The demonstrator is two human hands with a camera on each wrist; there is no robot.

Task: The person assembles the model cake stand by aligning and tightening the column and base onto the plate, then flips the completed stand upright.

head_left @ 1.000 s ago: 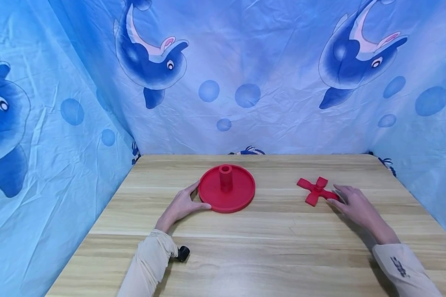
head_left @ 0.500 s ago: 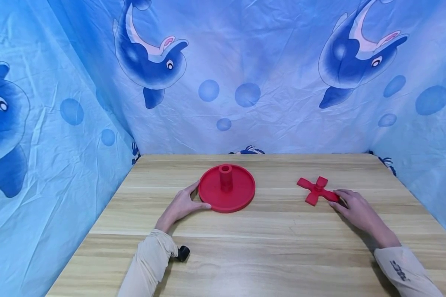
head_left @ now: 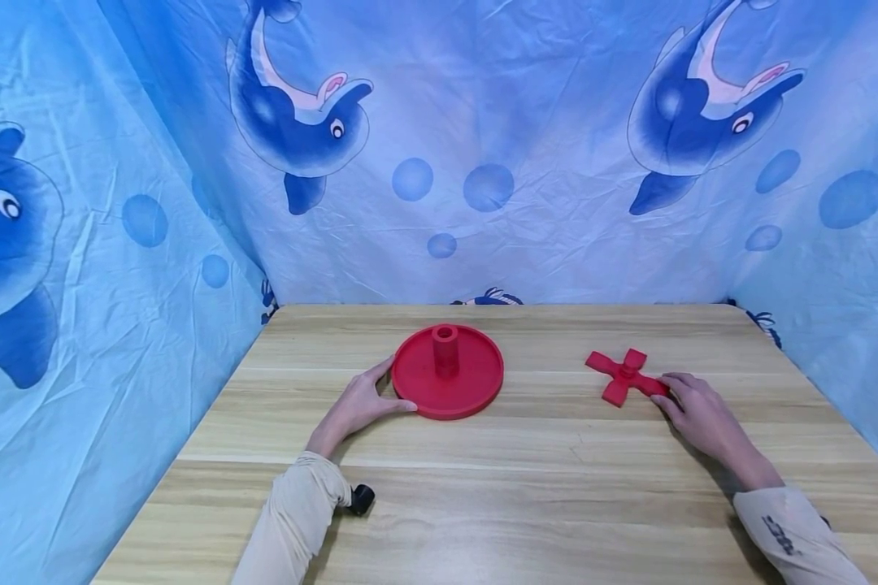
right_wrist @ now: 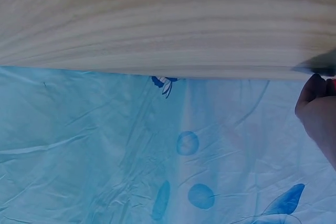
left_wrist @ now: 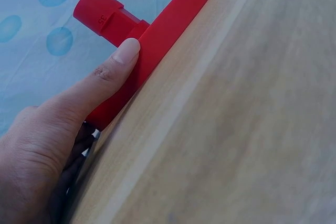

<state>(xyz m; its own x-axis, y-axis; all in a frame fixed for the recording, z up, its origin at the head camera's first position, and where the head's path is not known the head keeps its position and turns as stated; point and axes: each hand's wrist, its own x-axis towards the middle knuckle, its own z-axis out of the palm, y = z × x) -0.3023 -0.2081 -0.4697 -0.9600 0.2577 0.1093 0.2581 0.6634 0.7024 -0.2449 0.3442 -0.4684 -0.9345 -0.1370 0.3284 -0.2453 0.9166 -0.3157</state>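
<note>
In the head view a red round base (head_left: 475,378) with a raised rim lies flat on the table, a hollow red post (head_left: 445,353) upright at its middle. My left hand (head_left: 354,410) holds the base's left side, thumb at the near edge and fingers at the far left. The left wrist view shows the thumb on the rim (left_wrist: 178,14); the other fingers are mostly hidden. Farther right, my right hand (head_left: 702,418) pinches one arm of a red four-armed cross piece (head_left: 627,371), which lies on the table. Only a sliver of red shows by that hand in the right wrist view.
A wood-grain table (head_left: 541,487) carries both red parts, well apart from each other. Blue cloth (head_left: 556,227) with dolphins and bubbles hangs behind and at both sides. A small black device (head_left: 362,499) sits at the left cuff.
My right hand's fingers have closed on the near-right arm of the cross piece. The left hand and the round base have stayed in place.
</note>
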